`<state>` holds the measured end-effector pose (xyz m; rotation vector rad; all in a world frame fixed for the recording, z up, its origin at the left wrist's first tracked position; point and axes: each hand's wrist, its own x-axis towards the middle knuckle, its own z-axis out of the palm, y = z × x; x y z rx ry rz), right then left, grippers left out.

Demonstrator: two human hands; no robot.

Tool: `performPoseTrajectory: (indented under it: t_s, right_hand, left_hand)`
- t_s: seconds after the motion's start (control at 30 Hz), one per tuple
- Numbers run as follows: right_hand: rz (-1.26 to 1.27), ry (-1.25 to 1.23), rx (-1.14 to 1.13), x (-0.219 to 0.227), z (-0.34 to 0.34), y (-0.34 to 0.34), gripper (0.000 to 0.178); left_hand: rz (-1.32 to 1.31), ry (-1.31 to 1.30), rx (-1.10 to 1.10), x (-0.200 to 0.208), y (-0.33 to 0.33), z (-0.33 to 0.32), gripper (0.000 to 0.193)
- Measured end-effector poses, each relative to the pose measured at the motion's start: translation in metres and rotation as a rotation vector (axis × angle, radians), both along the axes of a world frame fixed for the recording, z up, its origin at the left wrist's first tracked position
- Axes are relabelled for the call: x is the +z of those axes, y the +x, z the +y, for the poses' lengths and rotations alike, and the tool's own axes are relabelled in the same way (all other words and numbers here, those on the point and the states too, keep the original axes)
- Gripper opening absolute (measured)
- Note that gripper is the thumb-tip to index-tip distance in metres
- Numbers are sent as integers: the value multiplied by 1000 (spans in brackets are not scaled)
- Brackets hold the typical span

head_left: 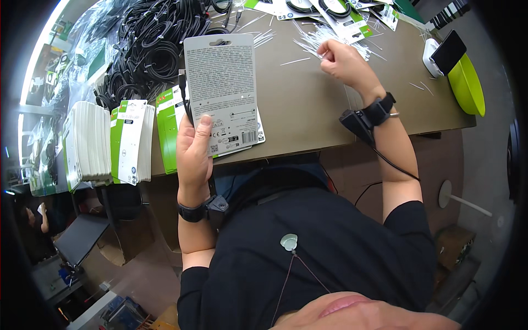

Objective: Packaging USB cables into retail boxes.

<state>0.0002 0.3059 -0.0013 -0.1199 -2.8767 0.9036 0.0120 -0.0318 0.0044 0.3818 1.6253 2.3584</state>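
Note:
My left hand [193, 148] is closed on a grey-white packaging card [223, 82], its printed back facing up and a hang slot at its top. The thumb presses on the card's lower left. Along the card's left edge runs a black cable [184, 93], mostly hidden behind it. My right hand [345, 63] is at the near edge of a pile of thin white cable ties [313, 43]. Its fingers are curled together, and what they hold, if anything, cannot be made out. Both wrists wear black straps with small devices.
Coiled black cables [159, 41] are heaped at the back left. Stacks of green-and-white cards [125, 140] stand along the table's left front edge. Packed cable cards [344, 19] lie at the back. A lime-green bowl [466, 85] and a phone [448, 53] sit at the right.

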Motion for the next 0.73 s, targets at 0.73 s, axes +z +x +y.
performPoseTrajectory:
  t_s: [0.73]
  right_hand:
    - [98, -212, 334, 54, -119, 68, 12]
  left_hand:
    - [223, -138, 98, 1, 3, 10, 34]
